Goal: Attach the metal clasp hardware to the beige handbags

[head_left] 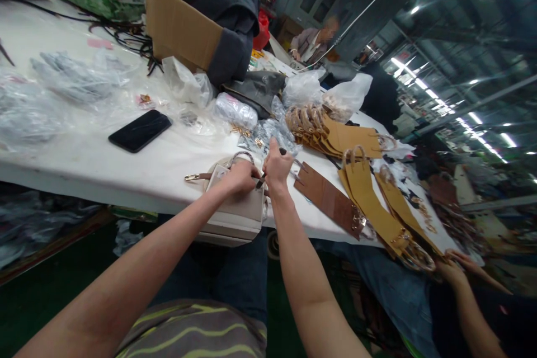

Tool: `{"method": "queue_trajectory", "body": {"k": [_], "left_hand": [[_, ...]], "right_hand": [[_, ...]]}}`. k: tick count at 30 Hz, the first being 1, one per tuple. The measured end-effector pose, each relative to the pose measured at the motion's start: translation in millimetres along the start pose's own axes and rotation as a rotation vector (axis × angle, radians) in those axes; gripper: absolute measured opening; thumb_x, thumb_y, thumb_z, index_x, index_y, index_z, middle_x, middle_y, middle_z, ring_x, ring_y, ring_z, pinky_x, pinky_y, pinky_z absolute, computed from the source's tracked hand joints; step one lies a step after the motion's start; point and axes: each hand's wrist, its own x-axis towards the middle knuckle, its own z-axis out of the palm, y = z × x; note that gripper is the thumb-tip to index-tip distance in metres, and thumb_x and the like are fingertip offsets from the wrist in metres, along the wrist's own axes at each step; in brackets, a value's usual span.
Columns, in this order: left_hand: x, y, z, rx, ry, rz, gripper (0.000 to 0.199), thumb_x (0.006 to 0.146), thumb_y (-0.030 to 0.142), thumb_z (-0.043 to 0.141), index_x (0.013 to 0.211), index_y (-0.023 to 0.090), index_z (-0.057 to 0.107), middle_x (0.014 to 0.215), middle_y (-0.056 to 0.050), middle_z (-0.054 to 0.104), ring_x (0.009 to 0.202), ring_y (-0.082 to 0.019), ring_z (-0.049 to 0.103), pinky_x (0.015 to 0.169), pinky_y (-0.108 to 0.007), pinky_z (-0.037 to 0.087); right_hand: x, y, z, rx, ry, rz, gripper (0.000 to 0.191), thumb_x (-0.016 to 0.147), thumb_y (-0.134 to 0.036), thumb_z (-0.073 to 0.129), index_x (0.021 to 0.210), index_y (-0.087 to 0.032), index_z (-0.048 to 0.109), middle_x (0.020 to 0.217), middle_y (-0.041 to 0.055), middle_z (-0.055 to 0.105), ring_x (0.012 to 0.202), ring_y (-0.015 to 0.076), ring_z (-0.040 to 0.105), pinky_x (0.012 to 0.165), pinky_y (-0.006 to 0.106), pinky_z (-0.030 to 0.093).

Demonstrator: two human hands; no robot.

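A cream handbag lies at the table's front edge, partly over my lap. It has a looped handle and a brown strap with a gold metal end sticking out to the left. My left hand is closed on the upper part of the bag, its fingertips bent and partly hidden. Just beside it, my right hand is wrapped in a fist round a dark-handled tool. The tool's lower end points at the bag near my left fingertips; its exact kind is hard to make out.
On the white table are a black phone, gold hardware on plastic, a brown leather panel and mustard panels with handles. A cardboard box stands behind. A co-worker's hands are at right; another person sits farther back.
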Motion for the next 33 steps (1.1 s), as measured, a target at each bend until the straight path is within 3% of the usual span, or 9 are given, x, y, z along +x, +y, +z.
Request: {"method": "queue_trajectory", "body": {"k": [4, 7, 10, 13, 19, 29, 33], "left_hand": [[3, 3, -0.5, 0.053, -0.015, 0.006, 0.045, 0.078, 0.009, 0.074, 0.118, 0.022, 0.091, 0.117, -0.011, 0.087, 0.113, -0.033, 0.078, 0.099, -0.036, 0.058], [4, 3, -1.2, 0.092, -0.024, 0.01, 0.035, 0.082, 0.013, 0.076, 0.113, 0.02, 0.091, 0.113, -0.013, 0.086, 0.11, -0.034, 0.078, 0.097, -0.038, 0.058], [2, 2, -1.2, 0.069, -0.002, 0.026, 0.038, 0.08, 0.011, 0.075, 0.114, 0.02, 0.091, 0.114, -0.011, 0.086, 0.109, -0.032, 0.078, 0.095, -0.035, 0.057], [-2, 2, -1.7, 0.004, -0.001, 0.027, 0.046, 0.076, 0.007, 0.074, 0.116, 0.021, 0.09, 0.114, -0.009, 0.087, 0.107, -0.028, 0.078, 0.094, -0.031, 0.057], [-5, 4, -2.5, 0.007, 0.014, 0.025, 0.05, 0.074, 0.004, 0.072, 0.118, 0.021, 0.09, 0.119, -0.01, 0.087, 0.111, -0.029, 0.078, 0.094, -0.032, 0.058], [2, 0, 2.9, 0.083, 0.044, 0.054, 0.031, 0.083, 0.017, 0.078, 0.111, 0.02, 0.091, 0.114, -0.014, 0.085, 0.113, -0.036, 0.075, 0.103, -0.042, 0.057], [-3, -1, 4.9, 0.028, 0.066, 0.058, 0.041, 0.078, 0.005, 0.073, 0.112, 0.02, 0.09, 0.111, -0.011, 0.085, 0.11, -0.032, 0.075, 0.102, -0.039, 0.058]], "right_hand": [[-31, 3, -2, -0.086, 0.173, -0.246, 0.063, 0.107, -0.063, 0.06, 0.062, -0.027, 0.035, 0.054, -0.0029, 0.04, 0.051, 0.0127, 0.042, 0.044, 0.027, 0.035], [-47, 1, -5, -0.122, 0.168, -0.333, 0.064, 0.105, -0.063, 0.064, 0.059, -0.026, 0.039, 0.056, -0.0028, 0.041, 0.055, 0.0119, 0.041, 0.05, 0.025, 0.037], [-49, -5, -11, -0.035, 0.132, -0.284, 0.067, 0.104, -0.067, 0.064, 0.057, -0.026, 0.039, 0.053, -0.004, 0.041, 0.05, 0.011, 0.039, 0.047, 0.026, 0.035], [-45, -11, -15, 0.052, 0.207, -0.226, 0.067, 0.106, -0.068, 0.06, 0.057, -0.027, 0.039, 0.048, -0.005, 0.041, 0.043, 0.0106, 0.038, 0.044, 0.026, 0.032], [-44, -5, -13, 0.008, 0.194, -0.229, 0.069, 0.105, -0.067, 0.062, 0.054, -0.026, 0.039, 0.048, -0.0041, 0.042, 0.044, 0.0108, 0.039, 0.045, 0.026, 0.033], [-59, 3, -5, -0.121, 0.209, -0.36, 0.067, 0.107, -0.065, 0.063, 0.058, -0.025, 0.041, 0.055, -0.0026, 0.04, 0.054, 0.0129, 0.037, 0.05, 0.029, 0.031], [-52, 1, -13, 0.047, 0.187, -0.231, 0.067, 0.104, -0.071, 0.064, 0.06, -0.027, 0.037, 0.052, -0.0039, 0.04, 0.047, 0.0121, 0.038, 0.045, 0.029, 0.032]]}}
